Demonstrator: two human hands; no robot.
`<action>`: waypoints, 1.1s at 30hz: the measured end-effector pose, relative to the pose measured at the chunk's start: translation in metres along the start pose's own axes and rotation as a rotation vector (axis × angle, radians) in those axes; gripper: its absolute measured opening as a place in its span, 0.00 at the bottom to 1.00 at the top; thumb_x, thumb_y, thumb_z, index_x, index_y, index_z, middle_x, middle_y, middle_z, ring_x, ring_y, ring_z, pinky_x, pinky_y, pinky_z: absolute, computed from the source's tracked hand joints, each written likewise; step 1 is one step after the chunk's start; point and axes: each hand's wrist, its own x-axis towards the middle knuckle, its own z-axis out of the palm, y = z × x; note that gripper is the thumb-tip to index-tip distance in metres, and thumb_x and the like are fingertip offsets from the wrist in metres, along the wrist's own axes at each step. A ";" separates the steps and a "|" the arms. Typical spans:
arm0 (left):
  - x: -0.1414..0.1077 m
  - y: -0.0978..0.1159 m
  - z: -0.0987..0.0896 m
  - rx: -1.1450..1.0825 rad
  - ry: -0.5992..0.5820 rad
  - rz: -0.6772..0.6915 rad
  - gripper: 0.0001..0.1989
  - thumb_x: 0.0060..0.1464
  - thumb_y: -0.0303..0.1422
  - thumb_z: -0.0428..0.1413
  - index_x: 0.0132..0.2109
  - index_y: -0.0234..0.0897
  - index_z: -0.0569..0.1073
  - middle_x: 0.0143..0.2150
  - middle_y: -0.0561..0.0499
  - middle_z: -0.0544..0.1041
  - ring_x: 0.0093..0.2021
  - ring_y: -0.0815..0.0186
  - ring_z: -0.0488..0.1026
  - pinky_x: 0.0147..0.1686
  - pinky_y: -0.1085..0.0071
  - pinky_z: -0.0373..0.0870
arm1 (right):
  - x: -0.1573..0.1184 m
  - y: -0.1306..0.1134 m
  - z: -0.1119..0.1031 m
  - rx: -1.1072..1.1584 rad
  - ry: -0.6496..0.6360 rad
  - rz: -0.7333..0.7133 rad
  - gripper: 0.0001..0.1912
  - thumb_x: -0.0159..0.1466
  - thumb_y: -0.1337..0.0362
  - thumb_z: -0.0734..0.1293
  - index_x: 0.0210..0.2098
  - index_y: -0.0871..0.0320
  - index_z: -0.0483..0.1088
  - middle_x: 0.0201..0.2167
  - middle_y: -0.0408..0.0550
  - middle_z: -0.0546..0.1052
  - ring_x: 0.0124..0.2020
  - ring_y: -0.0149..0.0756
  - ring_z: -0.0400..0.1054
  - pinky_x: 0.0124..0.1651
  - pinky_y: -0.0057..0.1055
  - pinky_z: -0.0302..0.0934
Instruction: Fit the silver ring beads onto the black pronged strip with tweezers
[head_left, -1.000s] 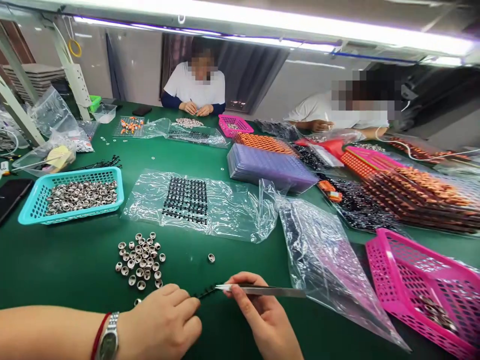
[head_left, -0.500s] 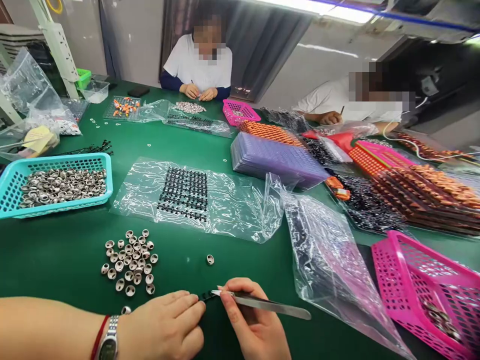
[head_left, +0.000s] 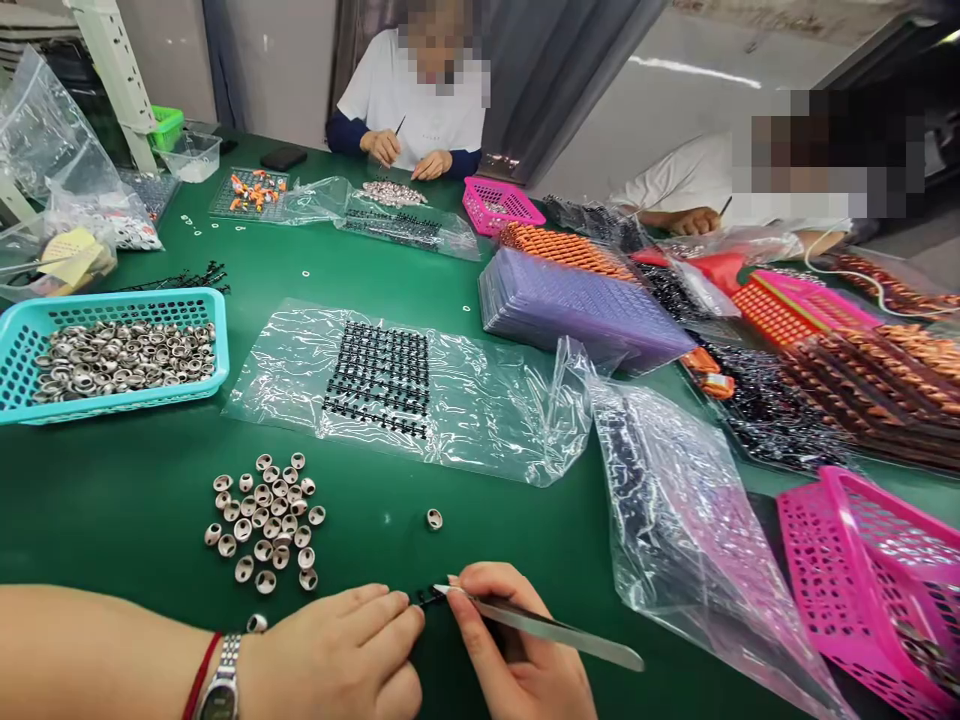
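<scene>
My left hand (head_left: 345, 650) rests on the green table, its fingers closed together over one end of a small black knobbed strip (head_left: 427, 597). Between the thumb and fingers of my right hand (head_left: 517, 650) are metal tweezers (head_left: 570, 635), with their tips at the strip's visible end. Most of the strip is hidden under my left fingers. Ahead of the strip lies a single small silver cup-shaped piece (head_left: 434, 519) with a dark hole. A loose cluster of similar silver pieces (head_left: 264, 522) lies beyond my left wrist, and one more sits close against it.
A turquoise basket (head_left: 150, 402) of silver pieces stands left. Rows of black strips (head_left: 379, 380) lie on a clear plastic bag (head_left: 495, 420). Purple trays (head_left: 577, 310), another bag (head_left: 675, 530) and a pink basket (head_left: 832, 580) are right. Two people work across the table.
The view has shifted slightly, so most things appear farther right. My hands keep the same hold on strip and tweezers. The person opposite has moved their hands apart, one holding a thin tool.
</scene>
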 end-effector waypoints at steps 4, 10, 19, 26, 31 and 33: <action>-0.001 0.002 0.000 0.026 -0.014 0.009 0.12 0.71 0.31 0.52 0.44 0.34 0.80 0.56 0.40 0.85 0.56 0.56 0.80 0.61 0.64 0.73 | 0.003 -0.004 0.000 -0.019 0.002 -0.160 0.07 0.71 0.70 0.67 0.42 0.50 0.71 0.36 0.45 0.77 0.37 0.33 0.78 0.41 0.26 0.76; -0.001 0.004 -0.006 0.054 -0.049 0.020 0.12 0.71 0.32 0.52 0.46 0.33 0.80 0.58 0.38 0.84 0.58 0.54 0.80 0.61 0.63 0.73 | 0.002 -0.001 -0.004 -0.155 -0.112 -0.368 0.11 0.72 0.75 0.63 0.46 0.52 0.70 0.41 0.49 0.77 0.42 0.33 0.80 0.43 0.24 0.76; -0.006 -0.004 -0.003 -0.098 -0.076 -0.011 0.10 0.69 0.30 0.53 0.45 0.31 0.78 0.57 0.37 0.83 0.57 0.55 0.79 0.62 0.65 0.72 | 0.013 -0.008 0.000 -0.065 -0.063 -0.393 0.08 0.73 0.71 0.64 0.41 0.52 0.71 0.36 0.45 0.78 0.35 0.29 0.79 0.40 0.20 0.74; -0.015 -0.030 -0.003 -0.443 -0.034 -0.089 0.08 0.70 0.30 0.55 0.43 0.31 0.78 0.58 0.30 0.80 0.56 0.51 0.80 0.59 0.61 0.75 | 0.014 -0.004 0.000 0.118 0.005 -0.271 0.04 0.71 0.67 0.69 0.39 0.51 0.73 0.35 0.44 0.78 0.36 0.31 0.79 0.40 0.20 0.75; -0.014 -0.047 -0.018 -0.615 0.005 -0.319 0.05 0.68 0.28 0.57 0.42 0.35 0.77 0.52 0.34 0.83 0.50 0.53 0.81 0.55 0.60 0.76 | 0.016 -0.009 0.004 0.228 0.043 -0.154 0.03 0.70 0.63 0.71 0.37 0.51 0.75 0.33 0.42 0.78 0.32 0.29 0.78 0.37 0.19 0.74; -0.011 -0.042 -0.023 -0.660 0.040 -0.434 0.05 0.68 0.30 0.58 0.42 0.35 0.78 0.46 0.39 0.84 0.46 0.56 0.81 0.52 0.63 0.77 | 0.015 -0.011 0.004 0.235 0.066 -0.132 0.03 0.70 0.62 0.72 0.37 0.51 0.75 0.33 0.42 0.79 0.33 0.28 0.79 0.39 0.18 0.74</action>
